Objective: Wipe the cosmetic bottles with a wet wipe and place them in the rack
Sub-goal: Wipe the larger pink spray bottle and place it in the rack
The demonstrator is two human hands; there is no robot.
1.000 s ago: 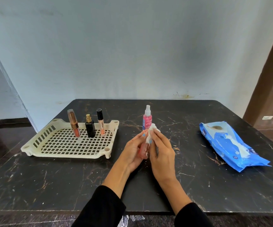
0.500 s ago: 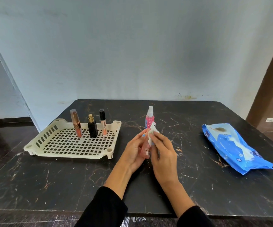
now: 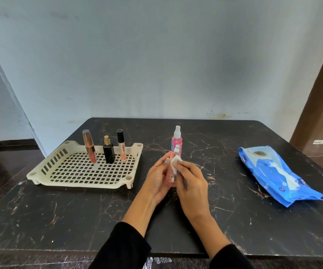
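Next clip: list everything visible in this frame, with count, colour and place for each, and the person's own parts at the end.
table: 1, black marble-look, fills the lower half of the view
rack: 1, cream plastic, perforated, on the table's left side
copper-capped tube: 1, copper and orange, upright in the rack, leftmost
black bottle: 1, black with gold top, upright in the rack, middle
lip gloss: 1, peach with black cap, upright in the rack, rightmost
spray bottle: 1, pink with white nozzle, standing on the table behind the hands
held bottle: 1, pale pink, between both hands
wet wipe: 1, white, against the held bottle
wipes pack: 1, blue, on the table's right side
left hand: grips the held bottle
right hand: presses the wet wipe on it
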